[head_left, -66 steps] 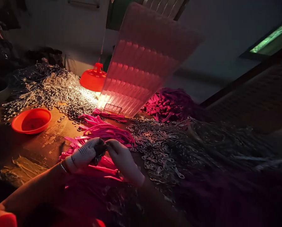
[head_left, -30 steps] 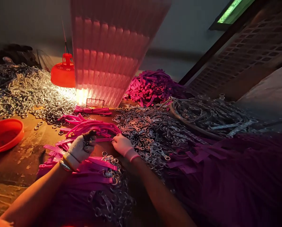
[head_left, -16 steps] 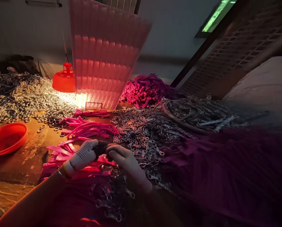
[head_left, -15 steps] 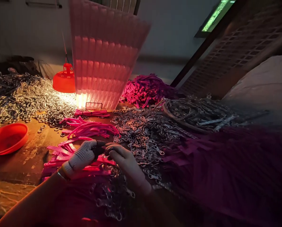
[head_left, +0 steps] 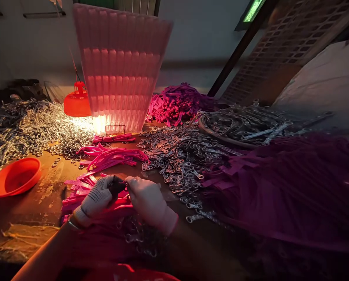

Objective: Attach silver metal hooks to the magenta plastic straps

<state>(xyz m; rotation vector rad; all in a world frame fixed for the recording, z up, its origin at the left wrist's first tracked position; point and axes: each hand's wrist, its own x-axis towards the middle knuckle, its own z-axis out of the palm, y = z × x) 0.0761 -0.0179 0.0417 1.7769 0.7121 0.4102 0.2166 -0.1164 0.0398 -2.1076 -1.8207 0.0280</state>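
Note:
My left hand (head_left: 100, 195), in a white dotted glove with dark fingertips, is closed in a pinch near the middle of the view. My right hand (head_left: 147, 201), in a pale glove, meets it fingertip to fingertip, also closed. Whatever sits between the fingers is too small and dark to name. Bright pink strips (head_left: 77, 193) lie beneath and beside my left hand. More pink strips (head_left: 112, 156) are stacked just beyond both hands. Metal pieces with ring ends (head_left: 177, 156) spread out to the right of my right hand, and some lie dimly below it.
An orange lamp (head_left: 77, 102) lights a heap of metal rings and chain-like pieces (head_left: 42, 125) at back left. A red bowl (head_left: 15, 177) sits at left. One ribbed translucent panel (head_left: 121, 66) stands behind. Purple strips (head_left: 279, 187) pile at right; another bundle (head_left: 180, 105) lies behind.
My right hand has turned so its back shows more, its fingers now pinched against the left fingertips. The whole view has shifted slightly.

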